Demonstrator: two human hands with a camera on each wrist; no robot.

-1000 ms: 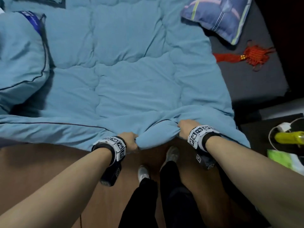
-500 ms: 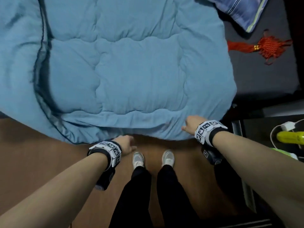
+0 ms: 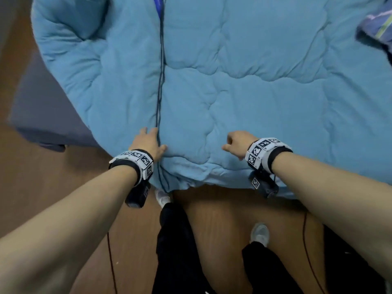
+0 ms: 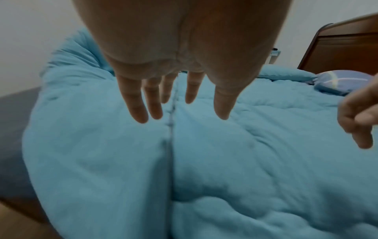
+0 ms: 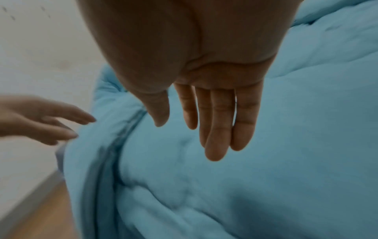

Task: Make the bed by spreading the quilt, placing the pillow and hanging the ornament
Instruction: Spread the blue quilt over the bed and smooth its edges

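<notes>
The light blue quilt (image 3: 244, 92) covers most of the bed, and its near edge hangs over the bedside. A folded-over flap (image 3: 101, 85) lies at the left, edged by a dark piping seam (image 3: 160, 81). My left hand (image 3: 149, 141) is over that seam with straight, spread fingers (image 4: 137, 103) and holds nothing. Whether it touches the quilt (image 4: 245, 161) is unclear. My right hand (image 3: 235, 143) is low over the quilt (image 5: 245, 177) to the right, its fingers (image 5: 216, 129) relaxed and empty. A corner of the striped pillow (image 3: 377, 26) shows at the top right. The ornament is out of view.
Bare grey mattress (image 3: 42, 107) shows at the bed's left end. Under me is wooden floor (image 3: 222, 225), with my legs and shoes close to the bedside. In the left wrist view a brown wooden headboard (image 4: 347, 45) stands behind the pillow (image 4: 343, 80).
Both hands have let go of the quilt's near edge and moved up over its top. My view has swung left, so the ornament and nightstand have left the frame.
</notes>
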